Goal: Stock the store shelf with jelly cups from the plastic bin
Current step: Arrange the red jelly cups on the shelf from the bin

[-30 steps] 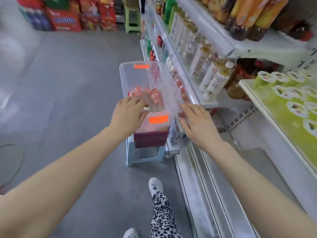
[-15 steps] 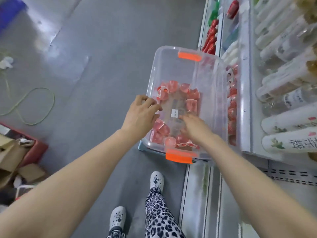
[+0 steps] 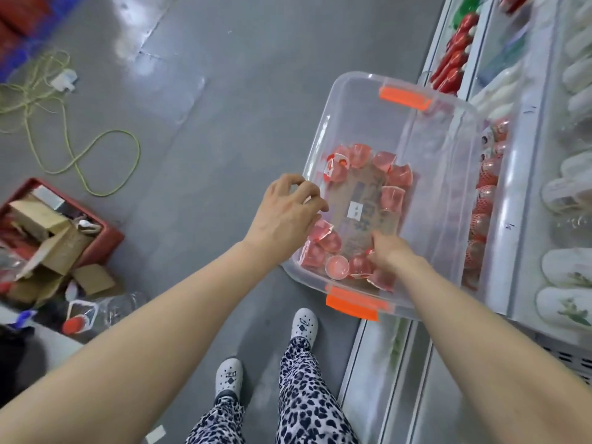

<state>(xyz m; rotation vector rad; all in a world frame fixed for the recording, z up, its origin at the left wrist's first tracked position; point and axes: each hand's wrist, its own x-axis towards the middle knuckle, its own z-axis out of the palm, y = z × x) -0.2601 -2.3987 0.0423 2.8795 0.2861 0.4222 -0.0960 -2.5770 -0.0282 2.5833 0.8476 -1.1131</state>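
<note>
plastic bin point(image 3: 442, 149) rim gripped by left hand point(image 3: 285, 216)

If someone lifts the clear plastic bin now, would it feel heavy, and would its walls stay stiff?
The plastic bin probably lifts lightly: it holds a sparse ring of jelly cups around a cardboard sheet. Its thin clear walls may flex. Tilted, the loose cups would likely slide.

The lidless clear plastic bin with orange latches point(image 3: 352, 100) is leaving a way in from above only, its tall walls blocking the sides. The white shelf rail point(image 3: 515, 219) is crowding its right wall, and the right hand point(image 3: 389, 251) is filling the near end.
</note>
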